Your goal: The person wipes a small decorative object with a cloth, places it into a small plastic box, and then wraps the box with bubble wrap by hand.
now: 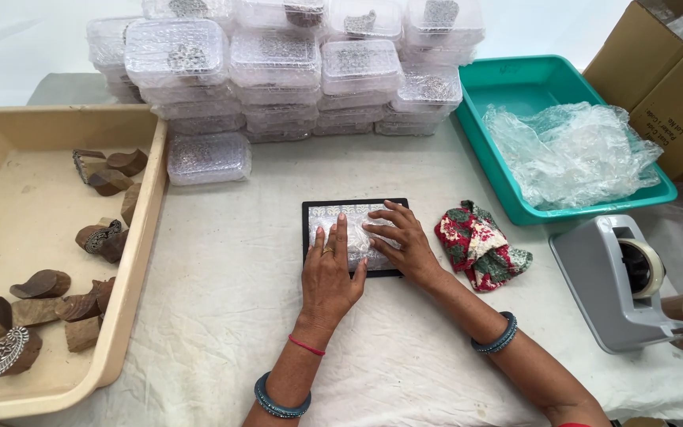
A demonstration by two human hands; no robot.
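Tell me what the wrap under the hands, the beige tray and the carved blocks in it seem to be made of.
The wrap under the left hand and right hand looks like clear bubble plastic: see-through, dimpled, glossy. The beige tray seems moulded plastic, smooth with a rounded rim. The carved blocks look like dark wood, matt and brown, some with a pale patterned face.

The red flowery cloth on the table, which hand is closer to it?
Right. The right hand rests on the bubble-wrapped item on the black tray, just beside the red flowery cloth but apart from it. The left hand lies farther away, across the right hand.
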